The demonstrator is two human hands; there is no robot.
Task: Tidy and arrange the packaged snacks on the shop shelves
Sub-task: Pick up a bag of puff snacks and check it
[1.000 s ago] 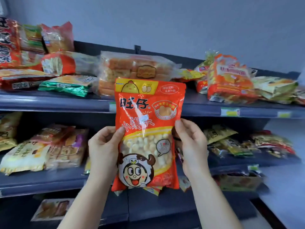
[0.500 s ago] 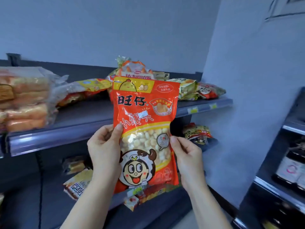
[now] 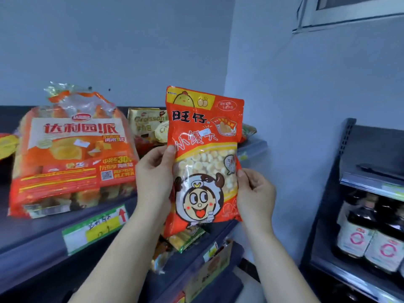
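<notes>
Names printed on three snack packs
The red-orange bag (image 3: 203, 149) reads "旺仔" and "小馒头". The big orange pack (image 3: 74, 154) reads "达利园!派" and "30". The gold pack (image 3: 146, 123) reads "Croissan". Handwriting on the shelf tag (image 3: 96, 228) is unreadable.

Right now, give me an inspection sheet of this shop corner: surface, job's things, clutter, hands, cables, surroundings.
Surface: dark shelf with a price label.
Job's things: red snack bag held upright before the shelf; orange cake pack on the shelf; gold croissant pack further back.
Clutter: small packets below the bag, partly hidden.
Hands: left hand grips the bag's left edge, right hand its right edge.
Cables: nothing seen.
Surroundings: grey wall; dark bottles on a rack at right.
</notes>
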